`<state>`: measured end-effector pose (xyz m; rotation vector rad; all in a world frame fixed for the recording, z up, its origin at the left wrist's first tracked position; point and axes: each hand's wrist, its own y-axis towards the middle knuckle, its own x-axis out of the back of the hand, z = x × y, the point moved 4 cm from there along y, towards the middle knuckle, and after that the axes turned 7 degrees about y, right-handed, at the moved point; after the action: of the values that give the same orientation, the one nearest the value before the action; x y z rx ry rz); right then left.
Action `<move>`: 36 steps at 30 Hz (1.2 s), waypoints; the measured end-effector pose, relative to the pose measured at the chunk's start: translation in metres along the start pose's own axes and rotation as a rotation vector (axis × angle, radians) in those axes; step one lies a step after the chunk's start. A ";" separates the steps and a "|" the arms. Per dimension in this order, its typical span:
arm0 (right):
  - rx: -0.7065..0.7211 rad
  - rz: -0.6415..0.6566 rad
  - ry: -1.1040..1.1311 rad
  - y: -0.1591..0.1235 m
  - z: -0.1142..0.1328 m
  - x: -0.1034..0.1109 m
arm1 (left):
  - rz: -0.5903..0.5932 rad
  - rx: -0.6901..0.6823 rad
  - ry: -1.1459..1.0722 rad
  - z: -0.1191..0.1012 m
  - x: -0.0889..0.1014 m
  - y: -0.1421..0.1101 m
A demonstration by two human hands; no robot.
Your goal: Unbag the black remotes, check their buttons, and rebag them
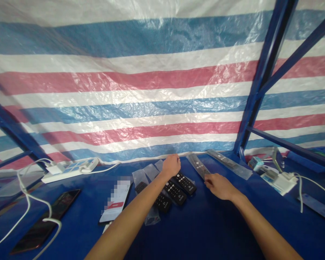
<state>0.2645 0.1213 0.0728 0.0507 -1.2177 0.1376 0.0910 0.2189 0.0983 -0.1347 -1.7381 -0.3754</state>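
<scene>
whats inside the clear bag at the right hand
Through the clear bag, a dark remote with light button markings shows. The right hand covers the near end, so that part can't be seen, nor can the remote's underside.

The blue surface (pixel 206 224) bears a white power strip (pixel 70 169) at the left, a dark phone (pixel 47 220) beneath a white cable (pixel 50 213), a lit phone (pixel 117 200), black remote controls (pixel 174 191) in the middle, and two bagged remotes (pixel 229 161) to their right.
</scene>
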 end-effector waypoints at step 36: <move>0.062 -0.367 0.356 -0.002 -0.013 0.022 | 0.091 0.069 -0.061 -0.010 -0.020 0.034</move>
<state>0.2845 0.1224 0.0894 0.2900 -0.8322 -0.1328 0.1142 0.2505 0.0864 -0.1764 -1.7955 -0.2468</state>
